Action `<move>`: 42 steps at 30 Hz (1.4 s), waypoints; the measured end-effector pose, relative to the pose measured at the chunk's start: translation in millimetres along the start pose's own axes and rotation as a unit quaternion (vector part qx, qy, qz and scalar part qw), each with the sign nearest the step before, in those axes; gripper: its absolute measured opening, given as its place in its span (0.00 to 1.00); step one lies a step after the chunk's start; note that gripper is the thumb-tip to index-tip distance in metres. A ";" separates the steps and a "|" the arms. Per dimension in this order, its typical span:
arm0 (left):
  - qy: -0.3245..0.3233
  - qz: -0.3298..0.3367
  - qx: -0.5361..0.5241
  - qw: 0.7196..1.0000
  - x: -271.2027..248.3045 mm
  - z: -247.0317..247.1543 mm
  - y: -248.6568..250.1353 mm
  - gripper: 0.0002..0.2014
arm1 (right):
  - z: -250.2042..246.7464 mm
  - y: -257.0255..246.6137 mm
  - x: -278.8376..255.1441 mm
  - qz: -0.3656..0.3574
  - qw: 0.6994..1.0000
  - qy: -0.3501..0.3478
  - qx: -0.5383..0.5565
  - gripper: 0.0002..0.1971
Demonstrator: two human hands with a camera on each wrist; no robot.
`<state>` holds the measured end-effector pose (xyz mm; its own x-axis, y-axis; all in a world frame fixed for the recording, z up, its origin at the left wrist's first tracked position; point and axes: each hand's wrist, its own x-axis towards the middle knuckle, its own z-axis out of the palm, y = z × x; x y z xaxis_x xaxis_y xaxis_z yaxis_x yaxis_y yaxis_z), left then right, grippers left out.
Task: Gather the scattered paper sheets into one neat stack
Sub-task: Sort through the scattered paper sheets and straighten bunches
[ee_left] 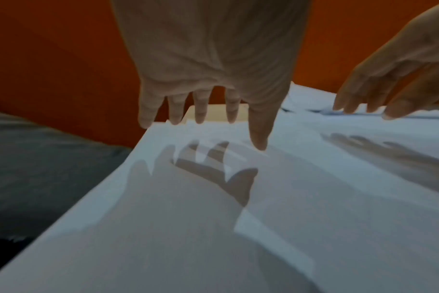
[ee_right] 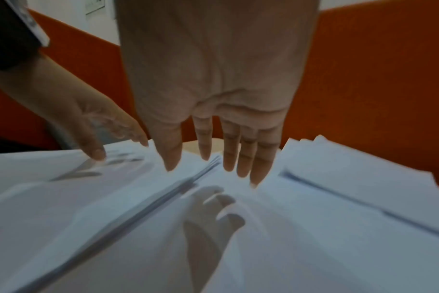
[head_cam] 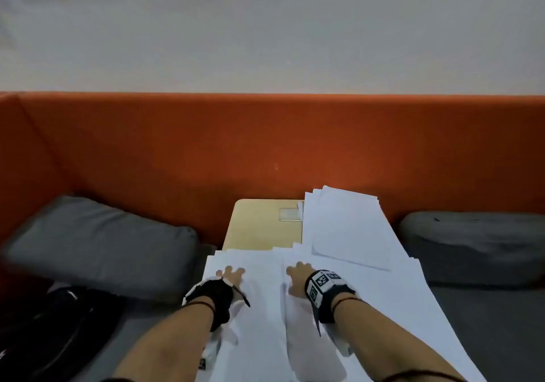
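Head view: small light wooden table (head_cam: 259, 225) pushed up against an orange sofa back (head_cam: 265, 145), white wall (head_cam: 295, 42) above it, grey cushions on either side (head_cam: 100, 243) (head_cam: 474, 243) and a black bag (head_cam: 56, 331) down at the left. White paper sheets (head_cam: 368, 293) are spread over most of the table, with a looser pile (head_cam: 345, 228) at the far right. Left hand (head_cam: 231, 275) and right hand (head_cam: 298, 275) are both out over the sheets, near each other.

Left wrist view: left hand (ee_left: 213, 65) has a wide grip, fingers (ee_left: 201, 111) straight and spread just above the paper sheets (ee_left: 288, 198), holding nothing.

Right wrist view: right hand (ee_right: 213, 79) also has a wide grip, fingertips (ee_right: 243, 170) down at the paper sheets (ee_right: 313, 228), can't tell if they touch.
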<state>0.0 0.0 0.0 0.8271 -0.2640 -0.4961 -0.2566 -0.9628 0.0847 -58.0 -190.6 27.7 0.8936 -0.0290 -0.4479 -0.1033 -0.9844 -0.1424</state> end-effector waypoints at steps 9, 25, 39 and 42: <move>0.014 -0.074 -0.105 0.992 -9.0 41.4 -21.0 0.39 | 59.8 -25.4 8.0 0.097 0.987 0.017 0.129 0.33; 0.133 -0.172 -0.232 0.948 -4.7 48.4 -16.9 0.54 | 69.8 -33.7 15.8 0.156 0.954 0.059 0.248 0.30; 0.164 -0.061 -0.369 0.913 -9.0 65.9 -44.5 0.33 | 72.0 -48.7 12.8 0.088 0.956 0.103 0.261 0.35; 0.157 -0.057 -0.368 0.915 -9.7 68.2 -48.5 0.31 | 73.0 -45.7 12.4 0.083 0.952 0.099 0.278 0.33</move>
<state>-29.7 53.2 -58.3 0.9603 -0.0516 -0.2743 0.1505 -0.7321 0.6644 -74.1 -133.4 -35.7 0.9038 -0.2632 -0.3375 -0.4167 -0.7211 -0.5535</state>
